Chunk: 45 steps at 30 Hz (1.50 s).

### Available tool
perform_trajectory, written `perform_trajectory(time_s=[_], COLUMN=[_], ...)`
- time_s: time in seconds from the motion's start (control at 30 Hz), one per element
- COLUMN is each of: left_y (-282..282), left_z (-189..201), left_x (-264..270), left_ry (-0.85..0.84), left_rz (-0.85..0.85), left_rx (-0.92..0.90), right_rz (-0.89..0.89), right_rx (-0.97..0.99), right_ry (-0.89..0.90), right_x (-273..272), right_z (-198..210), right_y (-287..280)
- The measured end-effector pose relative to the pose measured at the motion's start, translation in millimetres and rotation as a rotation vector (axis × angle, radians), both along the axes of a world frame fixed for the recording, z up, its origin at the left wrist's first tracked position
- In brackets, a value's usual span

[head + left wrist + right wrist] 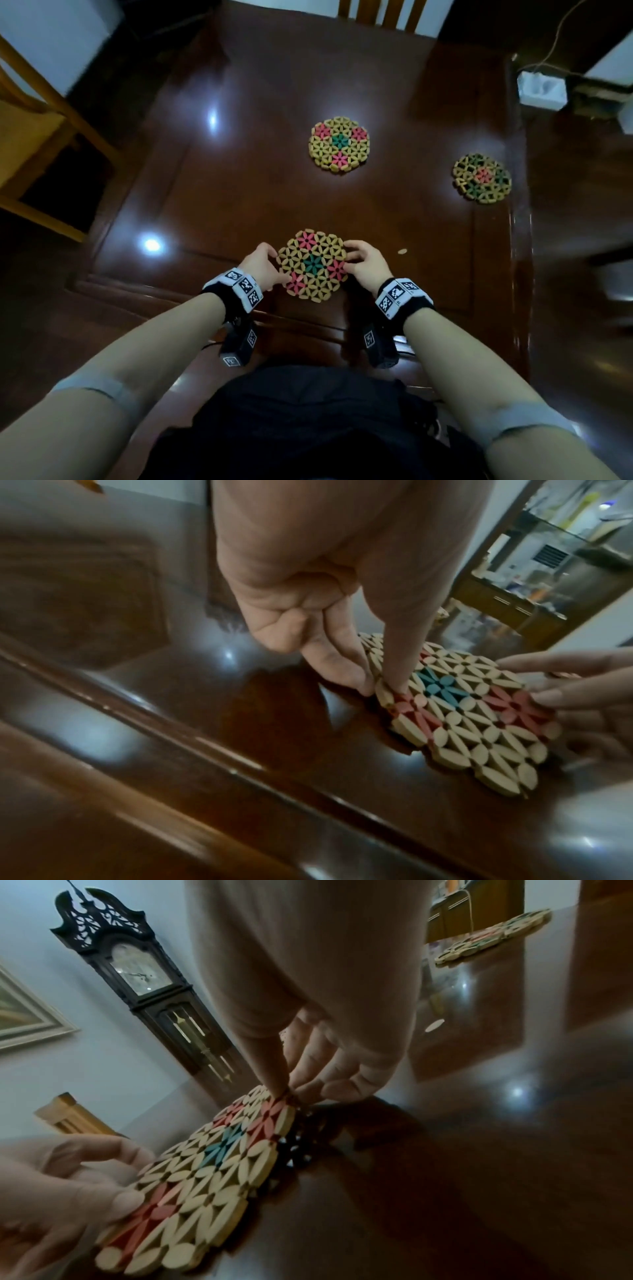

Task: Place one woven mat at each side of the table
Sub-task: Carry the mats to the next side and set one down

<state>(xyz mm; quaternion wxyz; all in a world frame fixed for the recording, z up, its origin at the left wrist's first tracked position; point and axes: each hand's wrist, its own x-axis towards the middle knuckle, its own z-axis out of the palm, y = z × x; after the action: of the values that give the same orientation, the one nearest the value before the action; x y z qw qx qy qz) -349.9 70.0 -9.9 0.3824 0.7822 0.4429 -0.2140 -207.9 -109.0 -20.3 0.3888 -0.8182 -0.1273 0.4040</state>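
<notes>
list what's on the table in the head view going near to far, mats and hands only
left hand and right hand gripping the near mat by its two edges → mat at the right edge → mat in the middle of the table

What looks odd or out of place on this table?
A small pale oval piece lies loose on the table, right of the near mat. It resembles the mats' beads, so it may have broken off. The mats look whole.
</notes>
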Motion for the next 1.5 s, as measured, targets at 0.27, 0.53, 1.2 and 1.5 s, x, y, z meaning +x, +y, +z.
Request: perform_trajectory(time_s=[0.27, 0.53, 1.2, 1.5], left_y=[17, 13, 12, 12], left_z=[-3, -9, -5, -4], left_x=[-14, -6, -15, -14], left_ry=[-0.11, -0.142, -0.115, -0.108], left_rz=[-0.303, -0.774, -0.888, -0.897], left_rx=[0.259, 0.388, 0.361, 0.349], right_rz=[0.144, 0.358, 0.304, 0.309], right_rx=[-0.256, -0.399, -0.333, -0.346], right_ry=[-0.404, -0.4, -0.334, -0.303], right_x=[-24, -39, -50, -48], right_z=[6, 4, 4, 5], right_y=[-8, -5, -17, -15])
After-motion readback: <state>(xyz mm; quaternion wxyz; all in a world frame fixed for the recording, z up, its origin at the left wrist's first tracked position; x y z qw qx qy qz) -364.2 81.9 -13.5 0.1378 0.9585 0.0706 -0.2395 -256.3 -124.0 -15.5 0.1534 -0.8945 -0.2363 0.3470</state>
